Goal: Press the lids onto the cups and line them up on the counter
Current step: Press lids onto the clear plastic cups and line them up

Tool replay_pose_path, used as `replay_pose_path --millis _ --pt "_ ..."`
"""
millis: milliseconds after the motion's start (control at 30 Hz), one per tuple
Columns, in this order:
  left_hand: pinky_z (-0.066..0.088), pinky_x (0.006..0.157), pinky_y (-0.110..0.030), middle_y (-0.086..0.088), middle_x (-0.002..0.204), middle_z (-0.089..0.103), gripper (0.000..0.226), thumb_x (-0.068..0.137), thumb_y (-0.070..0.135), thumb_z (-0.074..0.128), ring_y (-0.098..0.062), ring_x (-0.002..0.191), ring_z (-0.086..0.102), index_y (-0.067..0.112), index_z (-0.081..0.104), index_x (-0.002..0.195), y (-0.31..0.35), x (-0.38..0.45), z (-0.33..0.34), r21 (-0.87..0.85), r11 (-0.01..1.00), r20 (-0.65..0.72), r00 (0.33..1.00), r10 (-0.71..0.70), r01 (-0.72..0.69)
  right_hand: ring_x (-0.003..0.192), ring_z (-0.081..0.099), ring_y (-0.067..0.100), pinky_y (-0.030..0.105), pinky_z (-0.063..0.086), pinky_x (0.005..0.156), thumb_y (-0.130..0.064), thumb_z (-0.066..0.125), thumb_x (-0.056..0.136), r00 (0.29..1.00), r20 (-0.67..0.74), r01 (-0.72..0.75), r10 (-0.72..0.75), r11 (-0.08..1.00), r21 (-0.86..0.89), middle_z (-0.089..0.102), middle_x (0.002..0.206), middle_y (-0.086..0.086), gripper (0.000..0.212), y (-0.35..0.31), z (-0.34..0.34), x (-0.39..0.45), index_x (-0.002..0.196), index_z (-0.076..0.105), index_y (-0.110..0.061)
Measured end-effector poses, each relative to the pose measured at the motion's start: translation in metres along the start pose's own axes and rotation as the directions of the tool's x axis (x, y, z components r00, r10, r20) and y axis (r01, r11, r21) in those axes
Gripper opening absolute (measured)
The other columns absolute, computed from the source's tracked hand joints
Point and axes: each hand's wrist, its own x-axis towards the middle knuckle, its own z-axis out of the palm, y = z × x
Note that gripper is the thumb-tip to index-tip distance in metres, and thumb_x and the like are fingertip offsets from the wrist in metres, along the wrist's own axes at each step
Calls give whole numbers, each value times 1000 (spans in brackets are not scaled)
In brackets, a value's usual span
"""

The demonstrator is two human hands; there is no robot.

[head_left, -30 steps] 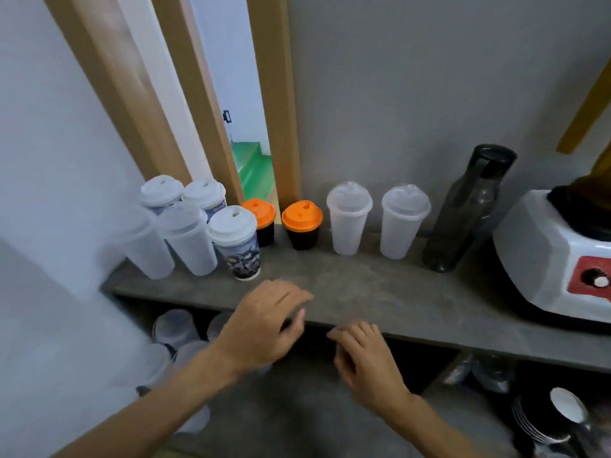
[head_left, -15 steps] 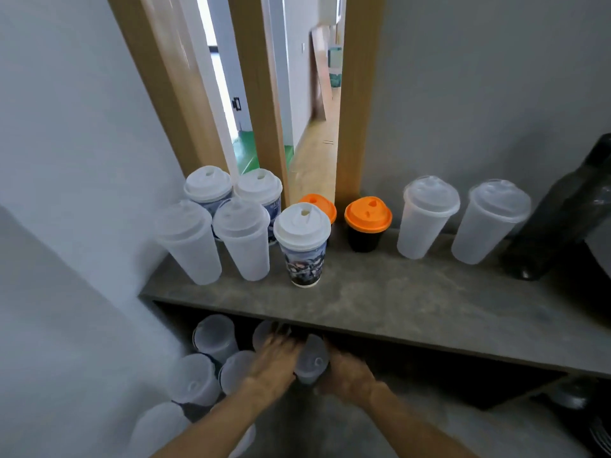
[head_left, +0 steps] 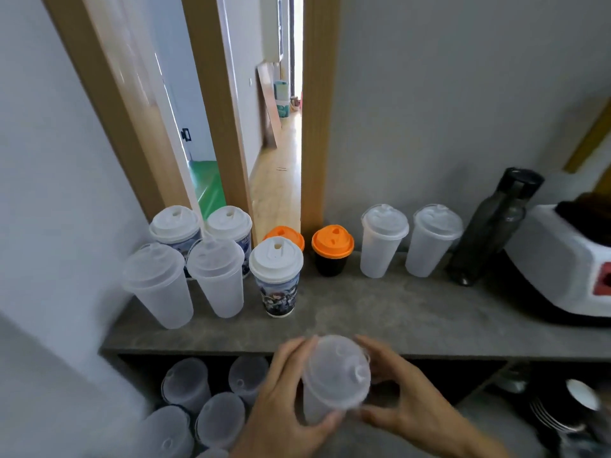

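A clear plastic cup [head_left: 334, 388] with a clear lid sits between both hands, just in front of the counter's front edge. My left hand [head_left: 284, 404] grips its left side and bottom. My right hand [head_left: 400, 401] curls round its right side. On the grey counter [head_left: 380, 312] stand lidded cups: two clear cups [head_left: 158, 285] at the left, a printed cup with a white lid [head_left: 277, 279], two printed cups behind, two black cups with orange lids [head_left: 332, 251], and two clear cups [head_left: 382, 241] to the right.
A dark bottle [head_left: 492, 226] and a white blender base [head_left: 568, 269] stand at the counter's right end. Several clear lidded cups [head_left: 211, 398] sit below the counter at the left. Stacked plates [head_left: 562, 411] lie at the lower right. An open doorway is behind the cups.
Both hands dropped below the counter among the lower cups, then came up holding a clear lidded cup at the counter's front edge. The camera view shifted left and back.
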Motion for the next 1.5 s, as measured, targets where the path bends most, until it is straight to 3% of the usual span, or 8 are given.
replay_pose_path --millis 133,367,600,733,867,933,1200,1500 --pt "28 99 0 26 135 36 82 71 56 73 10 130 35 32 36 141 36 76 12 -23 1000 -183 983 16 -21 116 58 -6 19 49 96 -39 87 72 998 -28 -58 59 997 48 53 131 -29 86 -6 -27 30 135 33 -60" --pt "38 93 -11 20 129 39 91 64 43 88 7 125 39 37 33 136 32 120 64 -111 987 -337 930 -145 114 117 57 -7 32 51 105 -50 87 69 986 -142 -76 85 995 67 62 127 -24 72 24 -33 71 130 50 -44" --pt "44 96 -16 29 136 47 97 64 50 87 6 126 46 43 31 143 3 119 79 -290 916 -18 955 -297 279 121 54 -3 34 46 109 -59 78 75 997 26 -69 73 991 -111 59 127 -29 53 38 -67 89 122 55 -53" --pt "47 86 -11 25 125 60 72 71 37 86 1 120 55 42 47 131 -8 118 81 -276 905 40 945 -325 323 115 54 -8 23 42 106 -28 71 88 988 139 -44 72 980 -192 57 123 -31 44 36 -86 93 128 58 -42" --pt "48 98 -23 22 127 59 81 64 35 90 1 121 55 38 48 133 -14 121 93 -230 938 -93 954 -287 259 102 68 3 19 55 85 -13 56 99 963 -249 -69 106 986 152 74 107 -10 24 26 -98 95 117 70 -21" --pt "48 101 -28 21 130 56 87 60 40 92 0 123 53 40 46 134 -16 123 98 -209 947 -116 955 -273 245 89 70 12 24 51 75 -23 53 103 955 -219 -113 200 928 355 77 93 0 22 5 -107 101 105 73 -14" --pt "45 106 -31 27 137 50 93 63 44 89 4 129 47 41 39 140 -19 124 99 -156 961 -87 966 -244 229 70 59 11 30 42 68 -40 62 98 961 1 -251 277 871 423 69 74 -4 28 -16 -113 126 82 68 -17" --pt "37 96 -8 29 129 51 79 65 38 85 12 123 46 49 41 130 -19 128 102 -87 960 -88 958 -274 267 80 65 5 19 48 66 -18 52 103 943 -272 -48 191 889 456 76 92 -6 27 -15 -86 101 102 77 -28"
